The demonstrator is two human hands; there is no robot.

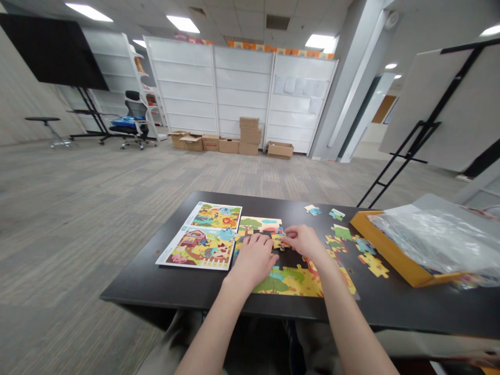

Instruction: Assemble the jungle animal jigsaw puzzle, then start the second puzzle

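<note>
My left hand [253,259] lies palm down on a partly assembled jigsaw puzzle [291,281], holding nothing. My right hand [303,241] pinches a small yellow jigsaw piece [278,241] against the puzzle's middle, where a dark gap of tabletop shows. To the left lies a printed picture sheet [201,234] with two colourful scenes. Several loose pieces, among them a yellow one [374,265] and a green one [341,232], are scattered to the right of my hands.
The puzzle lies on a dark table [172,289]. An orange-yellow box tray [394,250] holding a clear plastic bag [433,239] sits at its right end. Another person's hand [479,358] shows below the table at lower right. Cardboard boxes [211,142] stand far off on the carpet.
</note>
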